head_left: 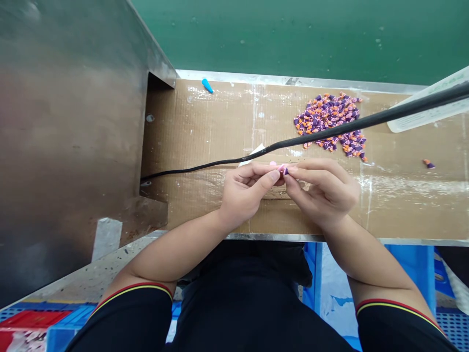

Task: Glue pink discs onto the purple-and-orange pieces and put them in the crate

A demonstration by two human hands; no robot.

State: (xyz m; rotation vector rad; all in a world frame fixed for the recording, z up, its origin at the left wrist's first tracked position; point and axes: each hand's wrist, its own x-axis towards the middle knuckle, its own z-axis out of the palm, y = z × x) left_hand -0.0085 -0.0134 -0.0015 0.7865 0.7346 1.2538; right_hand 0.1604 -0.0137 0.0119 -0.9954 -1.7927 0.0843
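A small purple and pink piece (285, 171) is pinched between my fingertips at the middle of the cardboard-covered table (220, 117). My left hand (249, 188) is closed, its thumb and forefinger on the pink part. On the purple end, my right hand (322, 188) is closed in a pinch. The two hands nearly meet around the piece. Just behind my left fingertips shows a small pink round bit (272, 163). A heap of small purple, orange and pink pieces (330, 120) lies beyond my right hand, and one single piece (428, 164) sits apart at the right.
A black cable (330, 131) crosses above the table from left to upper right. A metal housing (73, 122) stands at the left. A blue cone-shaped piece (207, 85) lies near the back edge. A white plastic sheet (421, 110) is at the right; blue crates (414, 264) are below.
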